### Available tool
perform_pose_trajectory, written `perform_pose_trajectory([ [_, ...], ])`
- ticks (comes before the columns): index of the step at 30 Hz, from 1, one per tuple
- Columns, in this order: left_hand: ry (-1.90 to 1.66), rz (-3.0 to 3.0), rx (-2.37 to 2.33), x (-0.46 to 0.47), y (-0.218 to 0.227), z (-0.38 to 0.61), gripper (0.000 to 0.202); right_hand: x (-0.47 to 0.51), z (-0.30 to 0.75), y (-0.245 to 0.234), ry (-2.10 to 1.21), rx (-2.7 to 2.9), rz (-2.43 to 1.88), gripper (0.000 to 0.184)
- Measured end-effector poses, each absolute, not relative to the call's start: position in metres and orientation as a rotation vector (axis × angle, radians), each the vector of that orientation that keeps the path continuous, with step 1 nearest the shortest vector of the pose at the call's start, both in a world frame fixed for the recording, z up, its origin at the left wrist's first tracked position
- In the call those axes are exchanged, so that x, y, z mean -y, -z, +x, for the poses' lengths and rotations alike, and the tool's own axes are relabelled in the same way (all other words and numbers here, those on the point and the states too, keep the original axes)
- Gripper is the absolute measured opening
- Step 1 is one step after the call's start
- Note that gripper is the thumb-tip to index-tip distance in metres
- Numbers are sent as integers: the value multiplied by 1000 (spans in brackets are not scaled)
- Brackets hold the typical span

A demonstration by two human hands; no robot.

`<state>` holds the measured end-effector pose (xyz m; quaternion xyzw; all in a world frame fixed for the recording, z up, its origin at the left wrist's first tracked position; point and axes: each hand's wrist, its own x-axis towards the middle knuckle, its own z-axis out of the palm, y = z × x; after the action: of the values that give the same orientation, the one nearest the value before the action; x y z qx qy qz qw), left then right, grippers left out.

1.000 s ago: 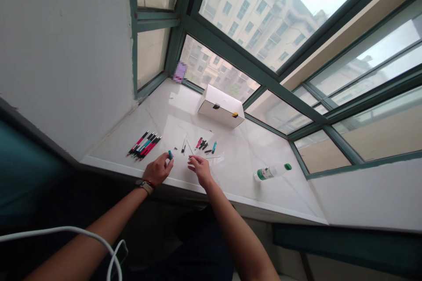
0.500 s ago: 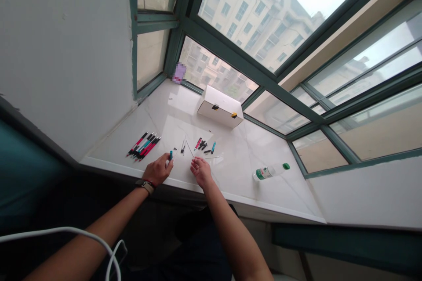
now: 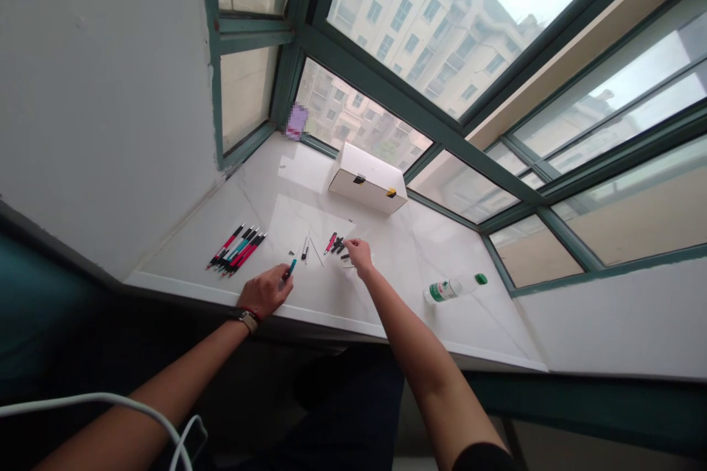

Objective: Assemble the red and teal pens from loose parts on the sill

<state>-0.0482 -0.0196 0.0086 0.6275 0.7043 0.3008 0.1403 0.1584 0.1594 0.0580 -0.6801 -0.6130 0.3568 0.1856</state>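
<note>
My left hand (image 3: 265, 291) rests near the sill's front edge and holds a short teal pen barrel (image 3: 292, 268) between its fingers. My right hand (image 3: 360, 256) reaches over a small cluster of black pen parts (image 3: 337, 245), with its fingertips at the cluster's right side. A red pen barrel (image 3: 330, 243) lies just left of that cluster. Between my hands lie a thin metal refill (image 3: 315, 250) and a slim black-and-silver pen part (image 3: 305, 249). Several assembled red, teal and black pens (image 3: 237, 250) lie side by side left of my left hand.
The pens and parts lie on a white marble window sill (image 3: 232, 213), partly on a white sheet (image 3: 287, 224). A white box (image 3: 367, 178) stands against the window frame, and a plastic water bottle (image 3: 453, 289) lies at right. A white cable (image 3: 93, 401) crosses the lower left.
My right hand has moved forward and right, from the sill's front area to the pen parts. My left hand has stayed nearly still, and the teal barrel now tilts differently.
</note>
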Motion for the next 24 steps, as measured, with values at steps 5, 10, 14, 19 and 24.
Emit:
perform_pose_trajectory([
  [5, -867, 1824, -2044, 18, -6, -47, 25, -210, 163, -69, -748, 2074, -1985, 12],
  [10, -838, 1841, -2080, 16, -2, -46, 27, -233, 147, -61, -670, 2371, -2015, 10],
  [14, -814, 1827, -2086, 15, -4, -47, 27, -248, 139, -57, -610, 2470, -2066, 16],
  [19, -805, 1774, -2085, 14, -8, -46, 26, -262, 134, -52, -621, 2509, -2107, 8],
  [24, -797, 1767, -2098, 14, -8, -45, 26, -266, 129, -46, -637, 2447, -2132, 19],
])
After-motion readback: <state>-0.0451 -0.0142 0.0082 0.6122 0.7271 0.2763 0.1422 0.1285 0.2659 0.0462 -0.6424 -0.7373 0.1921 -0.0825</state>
